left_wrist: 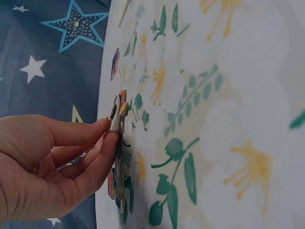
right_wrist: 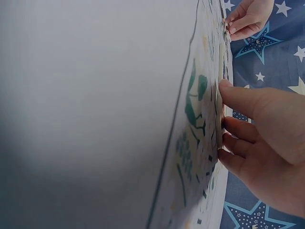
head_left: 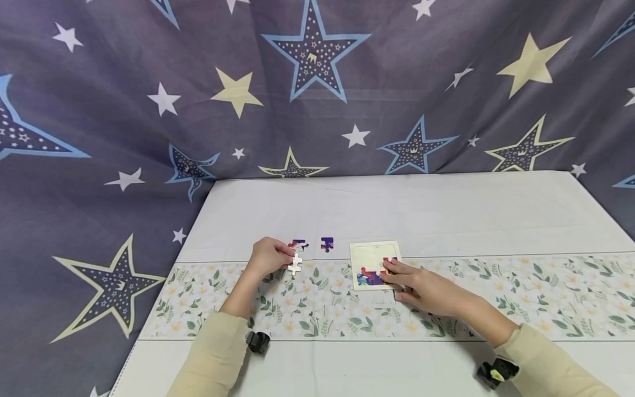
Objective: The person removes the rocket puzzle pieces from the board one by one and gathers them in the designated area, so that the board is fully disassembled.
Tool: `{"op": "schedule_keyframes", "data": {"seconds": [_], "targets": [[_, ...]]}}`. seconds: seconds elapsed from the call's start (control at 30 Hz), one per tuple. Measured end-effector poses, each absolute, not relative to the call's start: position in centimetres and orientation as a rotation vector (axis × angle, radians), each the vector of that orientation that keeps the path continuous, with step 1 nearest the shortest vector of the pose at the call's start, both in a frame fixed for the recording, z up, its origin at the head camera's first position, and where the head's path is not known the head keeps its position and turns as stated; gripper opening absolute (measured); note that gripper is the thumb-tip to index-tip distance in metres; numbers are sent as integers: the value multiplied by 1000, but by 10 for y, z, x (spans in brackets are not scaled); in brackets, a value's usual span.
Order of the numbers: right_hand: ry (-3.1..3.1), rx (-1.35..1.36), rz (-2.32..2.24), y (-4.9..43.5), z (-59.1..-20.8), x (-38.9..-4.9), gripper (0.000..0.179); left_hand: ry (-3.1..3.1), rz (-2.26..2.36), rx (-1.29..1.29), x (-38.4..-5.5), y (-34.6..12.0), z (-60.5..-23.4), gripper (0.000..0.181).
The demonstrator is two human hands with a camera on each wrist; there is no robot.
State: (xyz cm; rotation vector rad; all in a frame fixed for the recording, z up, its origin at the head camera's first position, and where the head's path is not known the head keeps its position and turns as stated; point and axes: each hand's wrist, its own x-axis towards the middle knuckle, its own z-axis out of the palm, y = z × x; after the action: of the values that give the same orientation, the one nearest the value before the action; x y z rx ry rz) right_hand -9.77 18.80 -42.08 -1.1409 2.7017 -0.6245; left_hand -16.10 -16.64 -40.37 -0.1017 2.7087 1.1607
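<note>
- Sleeves of beige cloth (head_left: 213,347) reach in from the near edge, with 2 small black wrist cameras (head_left: 258,342) at the cuffs.
- Right hand (head_left: 421,286): fingers spread and fairly straight, resting on the near right part of a square cream puzzle tray (head_left: 372,252), with the thumb at its near edge.
- In the tray, joined red, blue and purple puzzle pieces (head_left: 369,277) lie along the near side; the far left part shows bare cream.
- Left hand (head_left: 270,256): fingers narrow, thumb and fingertips pinching a thin, pale-faced puzzle piece (left_wrist: 115,118), seen nearly edge-on in the left wrist view; its long axis I cannot tell.
- At those fingertips, the head view shows a pale knobbed piece (head_left: 295,264) on the near side, long axis running near to far, and a red, white and purple piece (head_left: 299,243) beyond; which is pinched is unclear.
- Key relation: the tray lies to the right of the left fingers, well apart, while the right hand touches it.
- Between, slightly farther off, a small purple piece (head_left: 327,243) lies flat.
- Beyond the floral band (head_left: 208,298), the white counter (head_left: 426,209) meets a dark star-printed cloth (head_left: 278,127).
</note>
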Motion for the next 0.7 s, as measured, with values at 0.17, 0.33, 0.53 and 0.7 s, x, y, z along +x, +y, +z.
{"op": "schedule_keyframes", "data": {"seconds": [0.17,0.33,0.53,0.7], "targets": [[2702,-1132,-618,188,-420,-97,49,2713,1165,-103,-161,-165,-403,8],[2684,-1125,-627,188,-418,-97,50,2724,1149,-99,-161,-165,-402,9],[2688,-1122,-598,188,-418,-97,51,2744,1120,-102,-161,-165,-402,8],[2702,-1118,-592,188,-418,-97,50,2744,1118,-91,-160,-165,-400,10]]}}
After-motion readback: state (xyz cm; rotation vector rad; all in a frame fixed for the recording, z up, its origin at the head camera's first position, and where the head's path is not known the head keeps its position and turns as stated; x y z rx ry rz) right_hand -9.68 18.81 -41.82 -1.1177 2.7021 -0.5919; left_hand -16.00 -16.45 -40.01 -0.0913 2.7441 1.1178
